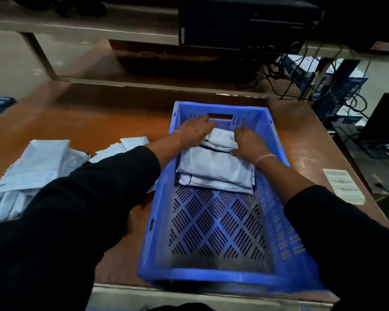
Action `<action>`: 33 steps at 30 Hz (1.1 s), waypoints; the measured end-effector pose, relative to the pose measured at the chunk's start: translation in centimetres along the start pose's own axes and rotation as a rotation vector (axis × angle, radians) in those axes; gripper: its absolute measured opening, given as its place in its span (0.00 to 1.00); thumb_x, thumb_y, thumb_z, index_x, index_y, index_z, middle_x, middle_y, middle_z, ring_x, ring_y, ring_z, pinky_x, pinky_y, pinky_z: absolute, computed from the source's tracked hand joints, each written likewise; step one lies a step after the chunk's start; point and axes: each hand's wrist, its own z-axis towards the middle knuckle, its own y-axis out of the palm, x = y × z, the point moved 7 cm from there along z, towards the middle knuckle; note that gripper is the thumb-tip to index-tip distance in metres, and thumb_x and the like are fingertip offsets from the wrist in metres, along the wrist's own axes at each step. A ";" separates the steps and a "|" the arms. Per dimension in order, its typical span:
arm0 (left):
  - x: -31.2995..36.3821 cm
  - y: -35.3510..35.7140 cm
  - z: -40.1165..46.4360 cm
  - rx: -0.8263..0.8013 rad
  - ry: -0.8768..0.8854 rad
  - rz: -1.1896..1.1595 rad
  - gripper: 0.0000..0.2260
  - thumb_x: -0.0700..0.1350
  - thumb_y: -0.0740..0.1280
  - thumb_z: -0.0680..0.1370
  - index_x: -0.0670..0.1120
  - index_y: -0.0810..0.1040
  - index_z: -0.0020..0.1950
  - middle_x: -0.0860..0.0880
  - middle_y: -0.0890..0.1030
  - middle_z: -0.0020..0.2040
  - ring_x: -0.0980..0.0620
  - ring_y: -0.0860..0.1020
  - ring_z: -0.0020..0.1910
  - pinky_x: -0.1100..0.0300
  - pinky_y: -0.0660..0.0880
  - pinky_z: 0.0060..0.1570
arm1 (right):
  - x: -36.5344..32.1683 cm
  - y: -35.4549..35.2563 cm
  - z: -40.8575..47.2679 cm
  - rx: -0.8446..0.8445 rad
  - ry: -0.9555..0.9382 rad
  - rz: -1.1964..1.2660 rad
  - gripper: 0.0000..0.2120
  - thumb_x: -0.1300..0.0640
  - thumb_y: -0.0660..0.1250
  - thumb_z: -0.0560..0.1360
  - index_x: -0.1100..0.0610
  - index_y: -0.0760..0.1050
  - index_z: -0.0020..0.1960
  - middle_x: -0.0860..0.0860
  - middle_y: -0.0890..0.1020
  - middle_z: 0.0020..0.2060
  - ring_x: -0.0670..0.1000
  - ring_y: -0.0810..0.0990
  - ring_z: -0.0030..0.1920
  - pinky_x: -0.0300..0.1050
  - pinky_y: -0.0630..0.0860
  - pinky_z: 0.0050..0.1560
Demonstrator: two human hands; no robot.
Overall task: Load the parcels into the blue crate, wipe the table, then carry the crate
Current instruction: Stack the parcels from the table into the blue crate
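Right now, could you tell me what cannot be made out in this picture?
Head view only:
- Left hand: fingertips hidden behind the small parcel, so its grip is unclear.
- Right hand: fingers curl under itself.
- Parcels in the blue crate: stacked, count unclear.
- Parcel pile on the table: cut off by the left edge and sleeve.
- Label: print too blurred.

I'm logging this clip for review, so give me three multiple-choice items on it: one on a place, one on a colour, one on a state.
1. Where are the parcels not yet loaded?
A. left of the crate
B. right of the crate
C. on the shelf

2. What colour is the crate?
A. red
B. blue
C. green

3. How full is the crate?
A. full to the rim
B. empty
C. partly filled

Key: 1 A, the loose parcels lie on the table to the left. 2 B, the crate is blue. 3 C, packed parcels cover only its far end, under both hands.
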 end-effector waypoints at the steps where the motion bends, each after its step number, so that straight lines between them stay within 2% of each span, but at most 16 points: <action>1: -0.2 0.3 0.2 -0.016 -0.008 -0.024 0.25 0.37 0.71 0.76 0.43 0.66 0.70 0.38 0.70 0.67 0.35 0.77 0.57 0.50 0.69 0.41 | 0.2 0.3 0.2 -0.036 -0.001 0.040 0.29 0.50 0.74 0.72 0.62 0.68 0.66 0.62 0.73 0.62 0.64 0.77 0.57 0.54 0.77 0.52; 3: -0.4 0.9 0.5 -0.038 -0.002 -0.073 0.26 0.39 0.74 0.75 0.43 0.67 0.69 0.38 0.70 0.67 0.35 0.78 0.56 0.52 0.68 0.41 | 0.7 0.7 0.4 -0.051 0.007 0.095 0.29 0.48 0.75 0.71 0.62 0.70 0.64 0.61 0.73 0.62 0.63 0.76 0.58 0.52 0.75 0.53; 7: -0.3 1.8 0.8 -0.066 -0.015 -0.134 0.24 0.39 0.74 0.76 0.43 0.69 0.68 0.38 0.71 0.67 0.36 0.78 0.56 0.52 0.72 0.44 | 1.1 1.1 0.3 -0.010 0.037 0.199 0.23 0.51 0.78 0.68 0.61 0.73 0.55 0.61 0.74 0.58 0.63 0.77 0.54 0.52 0.74 0.51; 9: -0.1 1.9 0.7 -0.080 -0.031 -0.155 0.24 0.39 0.73 0.76 0.44 0.68 0.70 0.38 0.71 0.67 0.37 0.79 0.57 0.50 0.74 0.49 | 0.9 1.3 0.0 0.002 0.065 0.211 0.24 0.54 0.78 0.68 0.62 0.73 0.58 0.63 0.73 0.60 0.64 0.77 0.55 0.52 0.74 0.52; 12: 0.0 1.8 0.5 -0.112 -0.034 -0.162 0.21 0.38 0.73 0.76 0.43 0.70 0.66 0.38 0.71 0.65 0.37 0.79 0.55 0.49 0.75 0.50 | 0.6 1.4 -0.3 0.013 0.082 0.199 0.26 0.55 0.78 0.69 0.63 0.71 0.61 0.63 0.72 0.63 0.64 0.76 0.57 0.53 0.74 0.54; 16: -0.4 1.3 -0.2 -0.154 -0.037 -0.120 0.18 0.41 0.72 0.77 0.44 0.72 0.65 0.40 0.72 0.65 0.40 0.77 0.57 0.47 0.78 0.54 | 0.1 0.2 -0.5 0.007 0.067 0.163 0.23 0.57 0.75 0.71 0.63 0.73 0.62 0.62 0.72 0.62 0.63 0.76 0.58 0.51 0.74 0.56; 20: -1.1 -0.7 -1.6 -0.012 -0.027 -0.231 0.17 0.43 0.72 0.78 0.46 0.75 0.65 0.44 0.78 0.63 0.43 0.78 0.60 0.47 0.77 0.58 | -1.4 -2.4 -0.3 0.103 0.061 0.220 0.15 0.59 0.75 0.71 0.61 0.77 0.55 0.61 0.79 0.56 0.61 0.79 0.55 0.48 0.74 0.51; 23: -2.9 -3.2 -3.8 0.181 -0.039 -0.374 0.11 0.42 0.71 0.76 0.46 0.79 0.58 0.47 0.81 0.57 0.46 0.80 0.56 0.50 0.77 0.56 | -3.4 -4.5 0.1 0.178 0.102 0.347 0.11 0.60 0.75 0.70 0.59 0.80 0.51 0.58 0.83 0.50 0.58 0.81 0.52 0.42 0.71 0.47; 25: -4.8 -4.9 -6.0 0.325 -0.070 -0.472 0.08 0.41 0.70 0.74 0.46 0.81 0.53 0.49 0.83 0.51 0.49 0.81 0.50 0.54 0.78 0.51 | -5.4 -6.1 0.3 0.247 0.120 0.457 0.07 0.62 0.73 0.71 0.59 0.82 0.49 0.55 0.85 0.47 0.54 0.82 0.50 0.37 0.71 0.48; 26: -6.1 -5.5 -7.3 0.390 -0.100 -0.538 0.08 0.40 0.70 0.73 0.46 0.82 0.51 0.50 0.83 0.48 0.51 0.81 0.46 0.57 0.77 0.49 | -6.6 -6.9 0.3 0.281 0.111 0.509 0.06 0.63 0.71 0.70 0.58 0.83 0.47 0.54 0.86 0.45 0.54 0.83 0.49 0.37 0.74 0.50; 28: -8.9 -6.0 -9.8 0.478 -0.194 -0.671 0.08 0.39 0.70 0.72 0.46 0.83 0.50 0.51 0.84 0.45 0.53 0.81 0.43 0.66 0.75 0.44 | -9.3 -8.1 0.6 0.324 0.065 0.603 0.05 0.63 0.69 0.70 0.57 0.83 0.43 0.54 0.86 0.39 0.55 0.85 0.44 0.47 0.79 0.53; 30: -12.0 -5.5 -12.3 0.519 -0.301 -0.775 0.06 0.39 0.71 0.73 0.46 0.84 0.49 0.49 0.85 0.45 0.53 0.82 0.43 0.64 0.75 0.45 | -12.3 -8.8 1.2 0.330 0.030 0.663 0.04 0.61 0.69 0.69 0.57 0.83 0.41 0.54 0.85 0.37 0.55 0.85 0.42 0.51 0.80 0.51; 33: -16.2 -3.2 -16.2 0.505 -0.461 -0.920 0.04 0.38 0.71 0.76 0.45 0.82 0.48 0.49 0.82 0.42 0.52 0.80 0.41 0.59 0.76 0.43 | -17.5 -9.7 2.1 0.300 -0.029 0.728 0.03 0.58 0.71 0.70 0.56 0.84 0.41 0.52 0.84 0.35 0.51 0.84 0.39 0.46 0.80 0.46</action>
